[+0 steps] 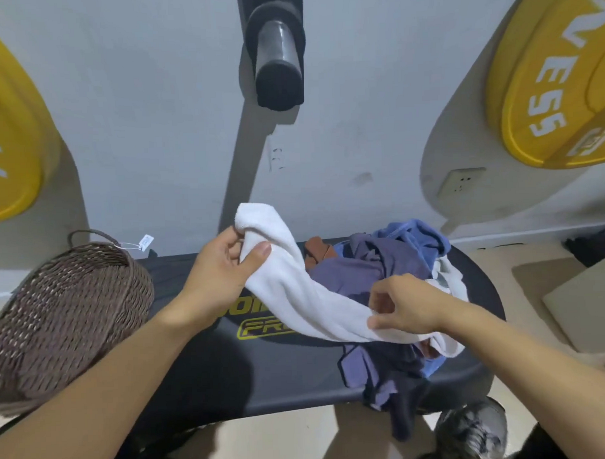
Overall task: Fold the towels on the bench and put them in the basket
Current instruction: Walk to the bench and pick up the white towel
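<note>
My left hand (223, 270) pinches one end of the white towel (296, 298), my right hand (403, 304) grips the other, stretched above the bench (203, 366) beside the towel pile (391, 271), wicker basket (67, 320) left

white towel (296, 298) hung bunched above the black bench (265, 378); other towels (381, 271) lay heaped; wicker basket (67, 306) stood left.

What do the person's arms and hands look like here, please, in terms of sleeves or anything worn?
Both forearms are bare as far as the frame shows, with no sleeve in view. The left hand and the right hand wear no gloves, and no ring, watch or bracelet shows on the fingers or wrists.
</note>
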`<move>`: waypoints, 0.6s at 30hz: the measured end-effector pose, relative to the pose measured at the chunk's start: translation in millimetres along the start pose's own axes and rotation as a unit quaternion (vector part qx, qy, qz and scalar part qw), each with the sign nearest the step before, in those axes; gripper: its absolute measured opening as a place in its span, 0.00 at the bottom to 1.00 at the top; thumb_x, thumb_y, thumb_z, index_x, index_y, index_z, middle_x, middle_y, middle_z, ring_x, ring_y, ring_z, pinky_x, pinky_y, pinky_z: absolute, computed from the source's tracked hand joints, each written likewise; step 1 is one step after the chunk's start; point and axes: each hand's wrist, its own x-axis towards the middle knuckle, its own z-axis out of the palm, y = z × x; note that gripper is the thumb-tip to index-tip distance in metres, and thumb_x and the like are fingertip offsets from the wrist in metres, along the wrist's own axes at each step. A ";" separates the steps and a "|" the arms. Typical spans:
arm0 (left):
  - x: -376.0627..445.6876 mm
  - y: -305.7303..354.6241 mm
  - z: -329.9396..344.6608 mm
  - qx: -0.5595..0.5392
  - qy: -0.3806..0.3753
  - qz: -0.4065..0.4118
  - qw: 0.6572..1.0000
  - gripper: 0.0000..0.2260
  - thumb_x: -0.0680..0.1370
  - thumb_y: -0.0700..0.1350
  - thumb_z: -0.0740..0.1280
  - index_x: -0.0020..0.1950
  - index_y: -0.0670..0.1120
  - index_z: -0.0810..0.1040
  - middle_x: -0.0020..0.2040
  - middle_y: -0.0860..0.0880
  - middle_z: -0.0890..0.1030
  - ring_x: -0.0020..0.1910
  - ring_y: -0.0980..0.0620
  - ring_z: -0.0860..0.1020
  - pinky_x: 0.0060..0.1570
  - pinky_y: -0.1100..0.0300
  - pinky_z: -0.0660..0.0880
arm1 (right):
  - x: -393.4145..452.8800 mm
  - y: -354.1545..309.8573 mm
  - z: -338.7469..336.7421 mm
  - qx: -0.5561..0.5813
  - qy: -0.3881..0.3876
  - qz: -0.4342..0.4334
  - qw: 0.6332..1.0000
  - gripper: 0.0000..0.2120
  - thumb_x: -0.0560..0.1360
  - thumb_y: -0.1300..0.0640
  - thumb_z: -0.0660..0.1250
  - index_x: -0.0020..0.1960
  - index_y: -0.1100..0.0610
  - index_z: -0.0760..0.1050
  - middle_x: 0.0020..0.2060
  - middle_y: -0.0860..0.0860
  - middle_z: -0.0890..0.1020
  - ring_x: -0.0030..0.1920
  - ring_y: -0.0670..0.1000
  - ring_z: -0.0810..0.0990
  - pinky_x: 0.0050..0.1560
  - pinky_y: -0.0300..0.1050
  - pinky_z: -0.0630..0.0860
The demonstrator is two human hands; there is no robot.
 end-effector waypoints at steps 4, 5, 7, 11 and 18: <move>15.4 -5.4 -7.3 -0.014 0.129 0.031 0.991 0.07 0.78 0.45 0.69 0.55 0.45 0.78 0.49 0.51 0.86 0.51 0.54 0.84 0.44 0.66 0.78 | 12.6 -23.1 0.5 0.117 0.058 -0.040 0.991 0.15 0.73 0.42 0.73 0.42 0.52 0.76 0.34 0.43 0.79 0.33 0.41 0.75 0.35 0.33 0.69; 18.7 -4.2 -10.7 -0.018 0.147 0.038 0.988 0.06 0.78 0.46 0.69 0.54 0.47 0.78 0.48 0.52 0.86 0.50 0.55 0.84 0.43 0.67 0.78 | 13.0 -33.1 0.9 0.185 0.084 -0.052 0.978 0.14 0.73 0.43 0.73 0.42 0.52 0.75 0.32 0.43 0.78 0.31 0.41 0.74 0.35 0.33 0.68; 22.1 -2.1 -16.9 -0.001 0.159 0.040 0.987 0.06 0.78 0.50 0.70 0.53 0.51 0.78 0.47 0.54 0.86 0.48 0.57 0.84 0.43 0.66 0.78 | 12.2 -52.0 1.8 0.312 0.119 -0.074 0.940 0.12 0.75 0.48 0.73 0.43 0.54 0.73 0.33 0.44 0.77 0.31 0.42 0.75 0.36 0.37 0.73; 20.1 1.5 -20.3 0.131 0.155 0.018 0.979 0.22 0.75 0.66 0.64 0.41 0.46 0.79 0.32 0.53 0.81 0.34 0.58 0.77 0.37 0.64 0.73 | 11.0 -75.9 4.5 0.469 0.116 -0.040 0.874 0.14 0.78 0.52 0.68 0.49 0.63 0.69 0.44 0.63 0.80 0.43 0.63 0.83 0.42 0.56 0.84; 14.5 4.8 -43.2 0.408 0.026 0.011 0.912 0.15 0.79 0.55 0.64 0.47 0.45 0.82 0.38 0.50 0.82 0.40 0.54 0.79 0.42 0.55 0.74 | 33.1 -78.8 14.8 0.473 0.133 0.019 0.871 0.12 0.75 0.55 0.73 0.47 0.59 0.71 0.44 0.58 0.80 0.39 0.53 0.82 0.41 0.58 0.84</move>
